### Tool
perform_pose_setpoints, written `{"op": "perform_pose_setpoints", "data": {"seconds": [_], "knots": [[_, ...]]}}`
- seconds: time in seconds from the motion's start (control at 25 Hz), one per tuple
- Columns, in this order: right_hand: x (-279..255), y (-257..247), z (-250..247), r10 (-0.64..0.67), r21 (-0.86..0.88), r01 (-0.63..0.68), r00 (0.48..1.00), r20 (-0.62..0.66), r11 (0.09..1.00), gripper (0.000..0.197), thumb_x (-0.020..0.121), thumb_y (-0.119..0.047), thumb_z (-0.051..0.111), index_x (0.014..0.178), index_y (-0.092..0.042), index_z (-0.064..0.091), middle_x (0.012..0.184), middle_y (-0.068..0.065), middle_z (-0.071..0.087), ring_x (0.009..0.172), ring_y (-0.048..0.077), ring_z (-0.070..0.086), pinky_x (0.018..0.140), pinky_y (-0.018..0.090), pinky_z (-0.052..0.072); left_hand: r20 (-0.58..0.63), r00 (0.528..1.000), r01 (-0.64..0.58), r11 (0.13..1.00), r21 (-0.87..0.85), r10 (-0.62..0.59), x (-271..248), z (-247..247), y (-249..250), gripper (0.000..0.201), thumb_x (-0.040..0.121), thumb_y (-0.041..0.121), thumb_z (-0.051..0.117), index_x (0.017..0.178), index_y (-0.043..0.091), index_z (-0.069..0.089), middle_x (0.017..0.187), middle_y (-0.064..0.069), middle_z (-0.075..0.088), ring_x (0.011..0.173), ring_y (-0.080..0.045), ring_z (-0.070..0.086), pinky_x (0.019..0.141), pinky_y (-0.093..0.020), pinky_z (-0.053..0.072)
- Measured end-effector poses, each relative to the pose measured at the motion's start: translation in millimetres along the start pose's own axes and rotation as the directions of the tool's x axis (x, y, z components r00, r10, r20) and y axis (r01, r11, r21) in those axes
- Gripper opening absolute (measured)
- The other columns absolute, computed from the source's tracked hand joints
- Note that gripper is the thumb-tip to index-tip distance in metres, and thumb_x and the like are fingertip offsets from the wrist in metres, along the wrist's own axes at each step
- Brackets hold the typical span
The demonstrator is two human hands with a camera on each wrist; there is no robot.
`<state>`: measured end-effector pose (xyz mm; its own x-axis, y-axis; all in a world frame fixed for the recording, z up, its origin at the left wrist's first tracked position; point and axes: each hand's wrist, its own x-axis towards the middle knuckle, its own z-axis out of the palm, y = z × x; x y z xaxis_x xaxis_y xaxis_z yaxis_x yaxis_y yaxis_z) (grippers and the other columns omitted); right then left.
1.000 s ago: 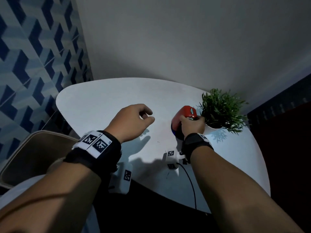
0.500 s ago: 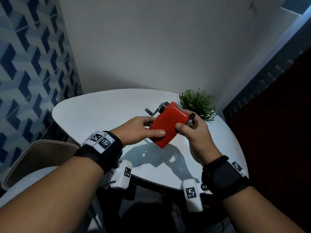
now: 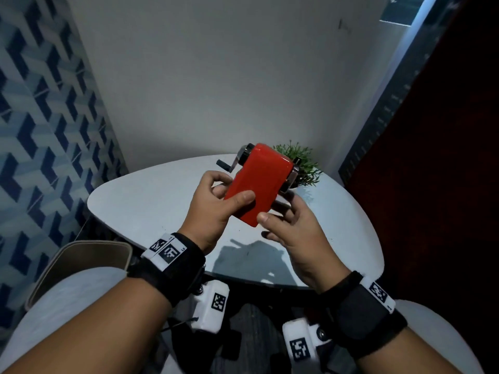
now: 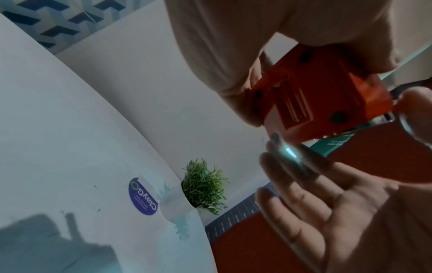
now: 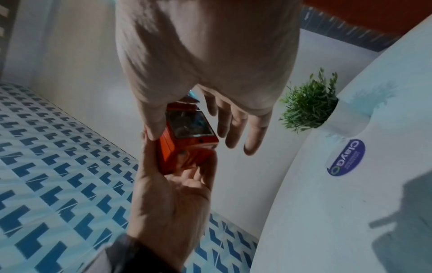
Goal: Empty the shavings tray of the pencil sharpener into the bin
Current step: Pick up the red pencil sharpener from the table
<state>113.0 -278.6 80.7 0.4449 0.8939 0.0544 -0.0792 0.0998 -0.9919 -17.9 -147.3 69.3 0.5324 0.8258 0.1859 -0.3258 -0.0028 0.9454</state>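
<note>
The red pencil sharpener point(image 3: 259, 184) is held tilted in the air above the white table point(image 3: 151, 201), its black crank point(image 3: 229, 166) pointing up and left. My left hand point(image 3: 229, 190) grips its lower end, thumb on the broad red face and fingers behind. My right hand point(image 3: 278, 211) is just below and to the right, fingers spread and straight, thumb tip at the sharpener's lower corner. The right wrist view shows a dark clear panel point(image 5: 189, 125) on the sharpener point(image 5: 187, 147). The beige bin point(image 3: 81, 249) stands on the floor at the lower left.
A small green plant in a white pot point(image 3: 302, 163) stands at the table's far right edge, just behind the sharpener. A round blue sticker point(image 4: 145, 197) is on the tabletop. A white wall lies behind, patterned blue tiles to the left, and a dark red panel to the right.
The right hand lifted the sharpener off the table beside the plant. The left hand took hold of it. It now sits higher, and the right hand's fingers have let go and spread.
</note>
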Motion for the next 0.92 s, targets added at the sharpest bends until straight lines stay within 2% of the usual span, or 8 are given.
{"op": "perform_pose_setpoints", "data": {"seconds": [0.08, 0.2, 0.28, 0.4, 0.52, 0.68, 0.76, 0.92], "knots": [[-8.3, 16.8, -1.3, 0.047, -0.015, -0.046, 0.998, 0.040, 0.999, 0.068, 0.084, -0.013, 0.082, 0.144, -0.026, 0.053, 0.135, 0.009, 0.070, 0.112, 0.027, 0.074, 0.085, 0.027, 0.062, -0.061, 0.998, -0.022, 0.999, -0.038, 0.019, -2.7, 1.4, -2.5, 0.064, 0.056, 0.035, 0.091, 0.099, 0.015, 0.049, 0.089, -0.011, 0.079, 0.080, -0.028, 0.075, 0.074, -0.045, 0.061], [-2.5, 26.6, -7.4, 0.032, -0.041, -0.028, 0.996, 0.082, 0.999, 0.074, 0.079, -0.020, 0.085, 0.145, -0.026, 0.053, 0.134, 0.009, 0.070, 0.113, 0.031, 0.073, 0.094, 0.035, 0.062, -0.102, 0.993, -0.058, 0.997, -0.058, 0.052, -1.6, 6.6, -3.1, 0.067, 0.055, 0.046, 0.098, 0.088, 0.018, 0.047, 0.089, -0.020, 0.070, 0.087, -0.036, 0.068, 0.082, -0.057, 0.056], [9.0, 24.4, -10.7, 0.019, -0.008, -0.018, 0.997, 0.079, 1.000, 0.071, 0.081, -0.019, 0.084, 0.145, -0.022, 0.054, 0.134, 0.006, 0.071, 0.113, 0.029, 0.074, 0.097, 0.039, 0.061, -0.116, 0.991, -0.067, 0.997, -0.043, 0.062, 2.0, 10.9, -11.0, 0.061, 0.059, 0.043, 0.096, 0.091, 0.018, 0.050, 0.087, -0.012, 0.076, 0.084, -0.031, 0.072, 0.079, -0.050, 0.059], [25.8, 19.0, -12.5, 0.005, 0.082, -0.003, 1.000, -0.030, 0.997, 0.059, 0.080, -0.019, 0.083, 0.136, -0.022, 0.062, 0.130, 0.005, 0.075, 0.111, 0.027, 0.077, 0.096, 0.039, 0.060, -0.128, 0.990, -0.068, 0.996, -0.050, 0.061, 12.2, 15.0, -17.2, 0.075, 0.049, 0.055, 0.098, 0.104, 0.020, 0.060, 0.086, -0.006, 0.082, 0.079, -0.023, 0.077, 0.071, -0.037, 0.061], [42.2, 27.1, -14.9, -0.006, 0.080, 0.008, 1.000, -0.027, 0.997, 0.051, 0.080, -0.012, 0.083, 0.127, -0.020, 0.067, 0.123, 0.008, 0.078, 0.111, 0.026, 0.077, 0.093, 0.036, 0.062, -0.106, 0.992, -0.074, 0.997, -0.015, 0.072, 24.6, 3.2, -33.6, 0.073, 0.046, 0.057, 0.097, 0.096, 0.018, 0.061, 0.080, -0.004, 0.081, 0.072, -0.021, 0.076, 0.067, -0.035, 0.061], [67.2, 33.3, -16.2, 0.014, 0.069, -0.007, 0.995, -0.100, 0.998, 0.061, 0.074, -0.012, 0.085, 0.132, -0.017, 0.067, 0.126, 0.011, 0.076, 0.112, 0.032, 0.076, 0.102, 0.044, 0.060, -0.124, 0.992, -0.045, 0.998, -0.038, 0.040, 53.6, -0.2, -45.0, 0.070, 0.047, 0.056, 0.098, 0.092, 0.019, 0.059, 0.076, -0.002, 0.080, 0.068, -0.019, 0.076, 0.066, -0.034, 0.061], [76.9, 37.1, -14.6, 0.031, 0.065, -0.023, 0.992, -0.118, 0.998, 0.057, 0.072, -0.013, 0.086, 0.126, -0.021, 0.069, 0.125, 0.011, 0.076, 0.111, 0.032, 0.077, 0.104, 0.048, 0.059, -0.149, 0.989, -0.011, 1.000, -0.023, 0.007, 61.7, -0.3, -51.2, 0.063, 0.050, 0.052, 0.098, 0.088, 0.020, 0.060, 0.076, -0.003, 0.080, 0.068, -0.022, 0.075, 0.071, -0.038, 0.060], [93.7, 46.0, -12.3, 0.085, 0.119, -0.070, 0.988, -0.130, 0.990, 0.050, 0.081, 0.007, 0.082, 0.122, -0.015, 0.066, 0.118, 0.015, 0.079, 0.106, 0.032, 0.079, 0.099, 0.046, 0.061, -0.168, 0.985, 0.033, 0.999, -0.004, -0.034, 76.4, -5.2, -59.0, 0.028, 0.059, 0.041, 0.094, 0.070, 0.028, 0.073, 0.075, 0.000, 0.076, 0.071, -0.024, 0.071, 0.075, -0.044, 0.057]]}}
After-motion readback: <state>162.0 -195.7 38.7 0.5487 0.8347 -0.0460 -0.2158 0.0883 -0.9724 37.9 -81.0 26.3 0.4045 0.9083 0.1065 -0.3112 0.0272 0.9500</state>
